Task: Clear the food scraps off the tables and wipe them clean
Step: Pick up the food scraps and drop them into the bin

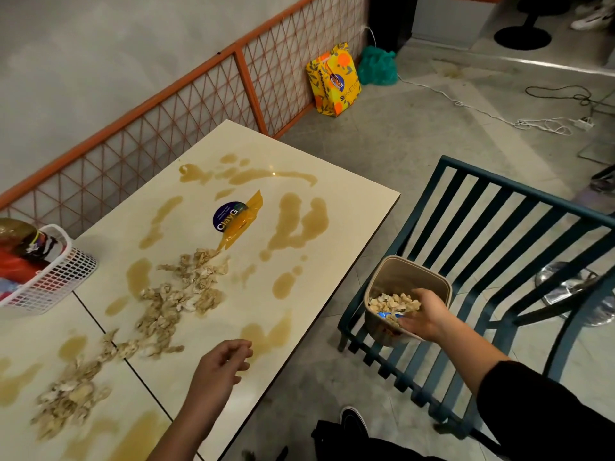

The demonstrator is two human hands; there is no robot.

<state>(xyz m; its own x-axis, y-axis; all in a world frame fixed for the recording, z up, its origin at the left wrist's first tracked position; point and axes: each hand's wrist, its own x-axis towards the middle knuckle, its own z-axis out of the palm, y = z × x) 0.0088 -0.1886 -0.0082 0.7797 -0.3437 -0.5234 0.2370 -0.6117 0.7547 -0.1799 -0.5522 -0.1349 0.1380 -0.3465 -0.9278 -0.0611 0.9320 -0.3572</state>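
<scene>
While the right hand [422, 314] sits over the mouth of the beige square plastic bin [432, 277], fingers bent down among the scraps inside (whether they pinch any, cannot tell), the left hand [221, 364] hovers above the near right edge of the cream glossy tables [332, 211], fingers loosely curled, holding nothing. Bin rests on the teal slatted metal chair [499, 227], right of the tables and apart from their edge. Judgement: step in hand is ferrying scraps to the bin by the handful. Likely better to hold the bin under the table edge and sweep with a flat palm. Long trail of pale dry food scraps [173, 304] runs from mid-table to near left, across the seam between the two tops. Brown liquid puddles [299, 221] lie all round it; dragging scraps through them would smear, so lift dry first, wipe after. In the way: round blue sticker [226, 216] and orange clear wrapper [246, 211] beyond the trail's far end; white plastic mesh basket [50, 277] at the left edge. No cloth in view.
</scene>
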